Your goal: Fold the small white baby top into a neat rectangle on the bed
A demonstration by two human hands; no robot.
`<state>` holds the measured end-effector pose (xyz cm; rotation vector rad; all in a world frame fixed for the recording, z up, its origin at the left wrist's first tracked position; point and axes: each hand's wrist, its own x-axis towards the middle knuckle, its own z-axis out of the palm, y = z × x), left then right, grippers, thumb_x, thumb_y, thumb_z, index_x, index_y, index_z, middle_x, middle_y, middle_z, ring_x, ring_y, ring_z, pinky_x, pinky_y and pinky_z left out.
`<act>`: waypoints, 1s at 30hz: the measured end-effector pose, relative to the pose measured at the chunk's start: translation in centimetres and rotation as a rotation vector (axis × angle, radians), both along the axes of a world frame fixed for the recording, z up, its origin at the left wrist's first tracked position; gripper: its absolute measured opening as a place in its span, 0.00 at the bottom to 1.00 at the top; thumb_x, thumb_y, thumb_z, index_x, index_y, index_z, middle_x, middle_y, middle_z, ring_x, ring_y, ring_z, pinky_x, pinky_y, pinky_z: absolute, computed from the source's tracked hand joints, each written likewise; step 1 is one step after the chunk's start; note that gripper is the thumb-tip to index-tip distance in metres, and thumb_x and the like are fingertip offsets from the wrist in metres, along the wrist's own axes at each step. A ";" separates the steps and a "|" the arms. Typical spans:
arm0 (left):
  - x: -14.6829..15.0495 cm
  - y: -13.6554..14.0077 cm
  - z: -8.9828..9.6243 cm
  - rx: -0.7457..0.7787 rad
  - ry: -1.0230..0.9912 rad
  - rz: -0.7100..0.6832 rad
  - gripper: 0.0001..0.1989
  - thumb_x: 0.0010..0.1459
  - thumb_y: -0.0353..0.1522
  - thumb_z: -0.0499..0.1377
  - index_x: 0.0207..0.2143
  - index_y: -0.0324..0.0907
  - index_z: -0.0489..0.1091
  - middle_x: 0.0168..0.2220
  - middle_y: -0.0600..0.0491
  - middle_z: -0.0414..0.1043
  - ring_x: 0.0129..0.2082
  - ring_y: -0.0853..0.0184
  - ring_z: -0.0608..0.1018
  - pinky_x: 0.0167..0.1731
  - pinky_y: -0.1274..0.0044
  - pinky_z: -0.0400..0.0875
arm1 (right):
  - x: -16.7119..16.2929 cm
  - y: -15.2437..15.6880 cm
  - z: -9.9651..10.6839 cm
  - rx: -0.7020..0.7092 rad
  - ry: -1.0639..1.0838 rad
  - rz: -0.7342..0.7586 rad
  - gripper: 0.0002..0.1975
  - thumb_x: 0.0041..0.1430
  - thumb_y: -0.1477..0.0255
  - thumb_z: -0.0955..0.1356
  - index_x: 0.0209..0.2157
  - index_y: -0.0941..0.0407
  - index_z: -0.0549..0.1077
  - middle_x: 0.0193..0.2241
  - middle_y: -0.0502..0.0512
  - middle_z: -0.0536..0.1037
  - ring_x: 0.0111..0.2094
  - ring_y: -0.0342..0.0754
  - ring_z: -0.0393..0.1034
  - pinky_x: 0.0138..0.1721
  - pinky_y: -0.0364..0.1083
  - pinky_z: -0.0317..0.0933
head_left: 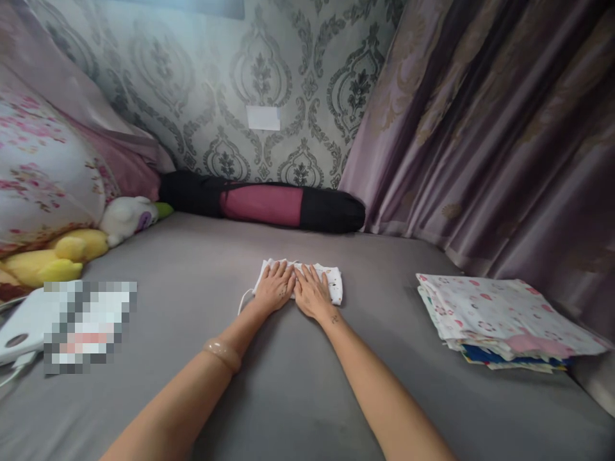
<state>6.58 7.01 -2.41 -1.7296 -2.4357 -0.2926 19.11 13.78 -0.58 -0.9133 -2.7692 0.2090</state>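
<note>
A small folded white cloth (336, 276) with dark specks lies flat on the grey bed sheet (202, 269), a thin white cord or strap (244, 299) sticking out at its left side. Pressed flat on its left part is my left hand (276, 285), fingers stretched out. My right hand (312, 291) rests beside it on the cloth, palm down, fingers spread. The two hands nearly touch at the thumbs. What lies under the palms is hidden.
On the right sits a stack of folded printed cloths (500, 314). A black and pink rolled bag (262, 203) lies along the wall. To the left are a yellow plush toy (43, 262), a white plush toy (127, 218) and a white device (29, 323) with a cable.
</note>
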 end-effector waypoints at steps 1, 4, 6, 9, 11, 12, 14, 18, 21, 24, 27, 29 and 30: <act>0.0 0.0 0.1 0.002 -0.004 0.000 0.25 0.67 0.38 0.42 0.63 0.40 0.58 0.65 0.43 0.56 0.64 0.54 0.59 0.61 0.58 0.52 | 0.0 0.0 0.1 -0.003 0.004 0.000 0.26 0.68 0.66 0.51 0.65 0.52 0.56 0.66 0.52 0.55 0.67 0.53 0.42 0.64 0.60 0.35; 0.1 -0.1 0.1 0.048 0.008 -0.001 0.24 0.67 0.38 0.43 0.62 0.41 0.59 0.64 0.43 0.57 0.63 0.54 0.61 0.60 0.59 0.54 | 0.2 -0.1 0.3 -0.029 0.007 0.009 0.26 0.67 0.66 0.52 0.65 0.52 0.56 0.66 0.52 0.55 0.66 0.52 0.43 0.64 0.59 0.35; 0.2 -0.3 0.2 0.093 0.027 -0.004 0.23 0.68 0.38 0.42 0.61 0.41 0.60 0.63 0.43 0.59 0.62 0.56 0.62 0.60 0.60 0.55 | 0.4 -0.1 0.5 -0.030 0.012 -0.002 0.26 0.68 0.66 0.52 0.65 0.53 0.56 0.66 0.54 0.54 0.67 0.52 0.43 0.65 0.59 0.35; 0.1 -0.7 0.4 0.140 0.072 0.003 0.24 0.68 0.39 0.41 0.60 0.41 0.61 0.62 0.44 0.61 0.62 0.56 0.62 0.62 0.61 0.51 | 0.8 0.0 0.6 0.014 0.032 -0.052 0.26 0.68 0.66 0.52 0.65 0.56 0.56 0.66 0.57 0.54 0.67 0.52 0.42 0.65 0.58 0.31; 0.1 -0.9 0.6 0.159 0.100 0.021 0.25 0.68 0.40 0.39 0.60 0.39 0.62 0.62 0.43 0.62 0.63 0.55 0.61 0.63 0.60 0.47 | 1.1 0.2 0.7 0.038 0.033 -0.090 0.26 0.68 0.65 0.52 0.64 0.57 0.57 0.66 0.58 0.54 0.67 0.52 0.42 0.65 0.58 0.29; 0.1 -1.0 0.7 0.161 0.109 0.028 0.26 0.68 0.40 0.39 0.60 0.39 0.62 0.62 0.43 0.61 0.64 0.55 0.60 0.63 0.60 0.46 | 1.3 0.3 0.7 0.038 0.026 -0.108 0.26 0.68 0.65 0.53 0.64 0.57 0.57 0.66 0.59 0.54 0.67 0.53 0.42 0.65 0.58 0.29; -0.1 -1.1 0.8 0.142 0.115 0.038 0.26 0.68 0.40 0.39 0.60 0.38 0.61 0.62 0.42 0.61 0.64 0.55 0.59 0.63 0.60 0.45 | 1.5 0.6 0.7 0.024 0.007 -0.138 0.26 0.68 0.64 0.52 0.64 0.56 0.57 0.66 0.58 0.54 0.67 0.54 0.42 0.65 0.59 0.30; -0.4 -1.1 0.4 0.042 0.088 0.064 0.29 0.68 0.42 0.39 0.61 0.35 0.60 0.62 0.39 0.60 0.64 0.53 0.60 0.62 0.59 0.50 | 1.7 0.9 0.2 -0.014 -0.025 -0.162 0.27 0.68 0.62 0.51 0.65 0.56 0.55 0.66 0.58 0.52 0.67 0.54 0.41 0.64 0.59 0.31; -0.6 -1.0 0.2 -0.005 0.056 0.086 0.30 0.68 0.43 0.38 0.62 0.35 0.58 0.63 0.39 0.58 0.64 0.52 0.59 0.61 0.59 0.52 | 1.7 1.1 -0.1 -0.025 -0.040 -0.162 0.28 0.68 0.62 0.51 0.66 0.56 0.53 0.67 0.58 0.51 0.67 0.54 0.41 0.64 0.58 0.31; -0.7 -1.0 0.2 -0.030 0.034 0.091 0.30 0.67 0.44 0.37 0.63 0.37 0.57 0.64 0.40 0.56 0.65 0.53 0.58 0.61 0.58 0.51 | 1.6 1.1 -0.2 -0.022 -0.037 -0.160 0.28 0.69 0.62 0.50 0.66 0.56 0.53 0.67 0.58 0.51 0.67 0.54 0.41 0.64 0.58 0.30; -0.7 -1.0 0.3 -0.041 0.021 0.084 0.30 0.67 0.44 0.38 0.63 0.36 0.56 0.64 0.39 0.55 0.65 0.53 0.57 0.61 0.58 0.49 | 1.7 1.1 -0.1 -0.039 -0.043 -0.151 0.28 0.69 0.61 0.50 0.66 0.56 0.53 0.67 0.58 0.51 0.67 0.53 0.41 0.64 0.59 0.31; -0.8 -1.1 0.4 -0.020 0.037 0.069 0.30 0.67 0.43 0.37 0.63 0.35 0.57 0.64 0.39 0.56 0.65 0.53 0.57 0.62 0.57 0.48 | 1.8 1.3 0.1 -0.042 -0.047 -0.157 0.29 0.69 0.62 0.49 0.66 0.57 0.52 0.67 0.58 0.50 0.67 0.53 0.41 0.64 0.59 0.30; -0.8 -1.2 0.5 -0.002 0.054 0.066 0.30 0.67 0.43 0.37 0.62 0.35 0.58 0.64 0.39 0.57 0.65 0.53 0.57 0.62 0.56 0.46 | 1.9 1.4 0.2 -0.036 -0.044 -0.170 0.29 0.69 0.62 0.49 0.66 0.58 0.52 0.67 0.59 0.50 0.67 0.53 0.40 0.64 0.59 0.30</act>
